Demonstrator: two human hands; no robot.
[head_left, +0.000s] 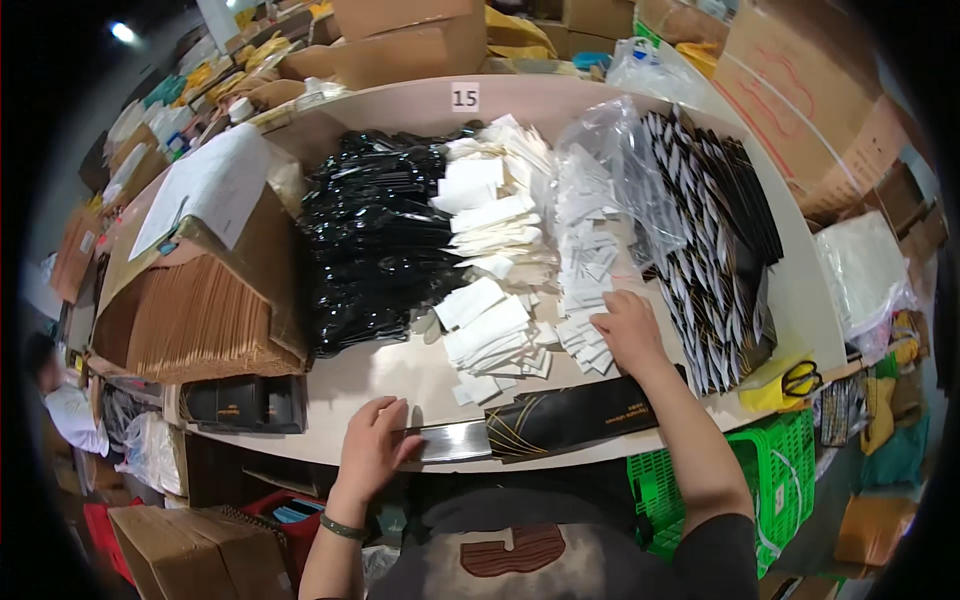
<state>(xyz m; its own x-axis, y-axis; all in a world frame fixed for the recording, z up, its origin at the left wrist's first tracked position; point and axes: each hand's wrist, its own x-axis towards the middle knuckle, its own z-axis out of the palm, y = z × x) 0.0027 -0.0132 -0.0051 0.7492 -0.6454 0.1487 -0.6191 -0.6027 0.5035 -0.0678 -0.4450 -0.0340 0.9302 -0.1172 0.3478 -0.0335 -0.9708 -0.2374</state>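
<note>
My left hand (372, 448) rests at the front edge of the table, its fingers loosely apart, beside the left end of a shiny silver strip (450, 441). The strip's right end meets a long black printed sleeve (575, 418) with gold lines, which lies along the front edge. My right hand (632, 332) reaches over small white packets (583, 335), fingertips down among them and apart; no held packet shows. Left of these lie larger folded white packets (490, 325). A heap of glossy black wrapped pieces (375, 240) lies further left.
A carton (200, 320) of upright brown sleeves stands at left, a paper sheet (205, 185) over it. Clear plastic film (625, 170) covers part of the packets. Black-and-silver pieces (700, 260) lie at right, near yellow-black scissors (800, 378). A green crate (770, 490) sits below.
</note>
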